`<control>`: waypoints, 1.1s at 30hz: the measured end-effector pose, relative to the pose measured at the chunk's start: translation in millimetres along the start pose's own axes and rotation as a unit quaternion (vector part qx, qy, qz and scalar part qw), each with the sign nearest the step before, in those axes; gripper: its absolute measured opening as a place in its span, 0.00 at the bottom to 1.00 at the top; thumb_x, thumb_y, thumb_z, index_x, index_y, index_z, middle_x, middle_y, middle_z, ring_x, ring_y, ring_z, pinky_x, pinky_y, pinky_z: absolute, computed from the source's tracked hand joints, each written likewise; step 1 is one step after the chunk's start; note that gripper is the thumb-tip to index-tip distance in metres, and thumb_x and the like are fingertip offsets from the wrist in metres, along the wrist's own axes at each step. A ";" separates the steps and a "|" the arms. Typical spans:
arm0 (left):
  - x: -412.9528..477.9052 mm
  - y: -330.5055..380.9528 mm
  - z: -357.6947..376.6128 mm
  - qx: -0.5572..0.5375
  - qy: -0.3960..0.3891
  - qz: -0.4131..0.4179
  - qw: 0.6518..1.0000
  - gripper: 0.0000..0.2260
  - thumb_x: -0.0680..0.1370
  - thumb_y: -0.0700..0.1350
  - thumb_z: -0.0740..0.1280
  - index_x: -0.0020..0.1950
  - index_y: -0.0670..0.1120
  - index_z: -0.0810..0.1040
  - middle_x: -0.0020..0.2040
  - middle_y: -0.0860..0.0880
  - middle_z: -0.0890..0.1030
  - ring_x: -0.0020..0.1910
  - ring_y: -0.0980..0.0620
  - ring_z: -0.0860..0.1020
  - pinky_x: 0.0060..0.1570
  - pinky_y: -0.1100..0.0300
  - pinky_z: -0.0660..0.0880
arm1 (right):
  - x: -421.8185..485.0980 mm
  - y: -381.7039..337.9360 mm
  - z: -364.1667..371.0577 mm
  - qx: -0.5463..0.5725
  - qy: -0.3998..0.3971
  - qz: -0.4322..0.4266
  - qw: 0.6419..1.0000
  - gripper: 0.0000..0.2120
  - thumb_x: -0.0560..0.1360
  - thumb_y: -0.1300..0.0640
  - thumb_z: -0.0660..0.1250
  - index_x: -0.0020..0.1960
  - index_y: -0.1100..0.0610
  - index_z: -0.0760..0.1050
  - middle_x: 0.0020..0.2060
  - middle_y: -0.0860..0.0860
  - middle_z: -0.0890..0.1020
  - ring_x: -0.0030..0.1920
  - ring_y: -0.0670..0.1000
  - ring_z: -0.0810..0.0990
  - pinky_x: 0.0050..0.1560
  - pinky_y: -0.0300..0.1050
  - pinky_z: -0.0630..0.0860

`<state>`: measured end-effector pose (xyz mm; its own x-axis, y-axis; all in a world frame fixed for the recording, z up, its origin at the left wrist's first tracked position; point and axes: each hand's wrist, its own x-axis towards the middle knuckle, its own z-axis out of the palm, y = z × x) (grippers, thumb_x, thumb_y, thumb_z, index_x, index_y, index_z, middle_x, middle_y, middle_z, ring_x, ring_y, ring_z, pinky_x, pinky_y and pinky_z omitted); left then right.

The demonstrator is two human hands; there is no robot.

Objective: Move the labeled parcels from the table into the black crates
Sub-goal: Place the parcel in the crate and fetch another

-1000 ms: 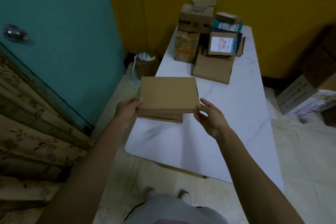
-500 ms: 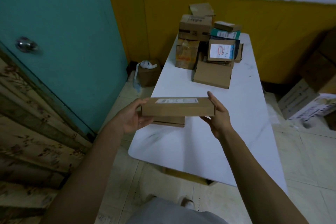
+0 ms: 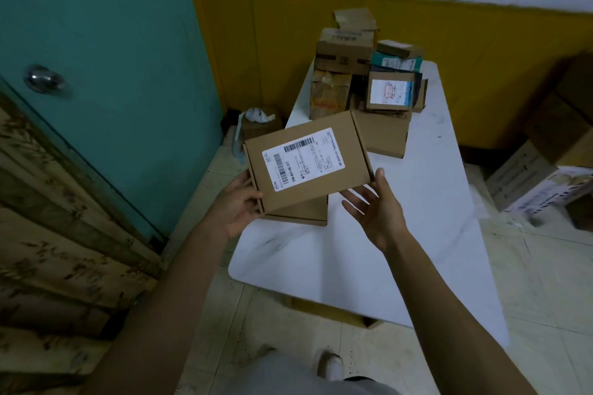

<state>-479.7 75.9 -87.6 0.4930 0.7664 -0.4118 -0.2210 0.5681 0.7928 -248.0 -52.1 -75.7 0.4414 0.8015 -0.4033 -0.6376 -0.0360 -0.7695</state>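
A flat cardboard parcel (image 3: 308,163) with a white barcode label facing me is held above the near left part of the white table (image 3: 426,234). My left hand (image 3: 239,204) grips its lower left corner, thumb on the front edge. My right hand (image 3: 375,205) is palm up with fingers spread, its thumb tip touching the parcel's lower right corner. A second flat brown parcel (image 3: 298,215) lies on the table right under the held one. No black crate is in view.
A heap of parcels (image 3: 362,74) fills the table's far end, with a flat box (image 3: 383,135) in front of it. A teal door (image 3: 106,51) stands at the left. Cartons (image 3: 545,170) sit on the floor at the right, and a small box (image 3: 260,125) left of the table.
The parcel has been turned over from its plain side, through edge-on, to label up. My right hand has loosened from its right end and now lies open under the corner.
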 end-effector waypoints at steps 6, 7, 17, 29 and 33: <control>1.0 -0.7 -5.5 0.017 0.024 -0.022 0.999 0.23 0.75 0.27 0.58 0.58 0.52 0.75 0.43 0.46 0.86 0.40 0.49 0.85 0.35 0.53 0.80 | 2.0 2.6 8.4 -0.033 -0.010 -0.018 0.999 0.12 0.79 0.48 0.63 0.58 0.52 0.76 0.52 0.52 0.85 0.52 0.52 0.84 0.47 0.45 0.80; 1.0 -0.1 -5.4 0.013 0.027 -0.021 0.999 0.22 0.75 0.28 0.58 0.59 0.52 0.76 0.43 0.47 0.86 0.41 0.50 0.84 0.35 0.53 0.80 | 2.9 2.7 8.9 -0.042 -0.009 -0.022 0.999 0.10 0.79 0.49 0.64 0.57 0.53 0.76 0.52 0.52 0.84 0.52 0.52 0.84 0.48 0.45 0.80; 28.2 92.1 64.3 0.010 0.107 0.230 0.967 0.20 0.76 0.38 0.69 0.67 0.44 0.72 0.54 0.47 0.79 0.47 0.52 0.80 0.38 0.63 0.78 | -10.5 51.2 44.5 -0.189 -0.198 0.101 0.957 0.14 0.73 0.64 0.70 0.58 0.59 0.75 0.51 0.55 0.84 0.54 0.55 0.83 0.54 0.47 0.79; 37.3 33.4 80.8 0.124 -0.060 0.160 0.977 0.22 0.78 0.35 0.64 0.71 0.50 0.70 0.56 0.54 0.82 0.55 0.55 0.81 0.48 0.58 0.80 | 12.1 30.9 84.9 -0.066 -0.086 0.021 0.994 0.21 0.75 0.58 0.70 0.67 0.55 0.72 0.55 0.53 0.83 0.53 0.52 0.84 0.45 0.40 0.79; 43.2 53.1 68.5 0.065 -0.049 0.132 0.988 0.22 0.79 0.35 0.62 0.71 0.52 0.70 0.56 0.54 0.82 0.56 0.50 0.80 0.50 0.49 0.79 | 20.3 23.5 63.8 -0.005 -0.013 0.037 0.999 0.22 0.75 0.53 0.70 0.66 0.56 0.72 0.55 0.55 0.83 0.53 0.54 0.84 0.55 0.48 0.79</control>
<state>-412.4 118.7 -32.5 0.5137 0.8461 -0.1419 -0.2465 0.3040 0.9202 -294.3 1.4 -70.4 0.3768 0.8112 -0.4472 -0.6615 -0.1023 -0.7429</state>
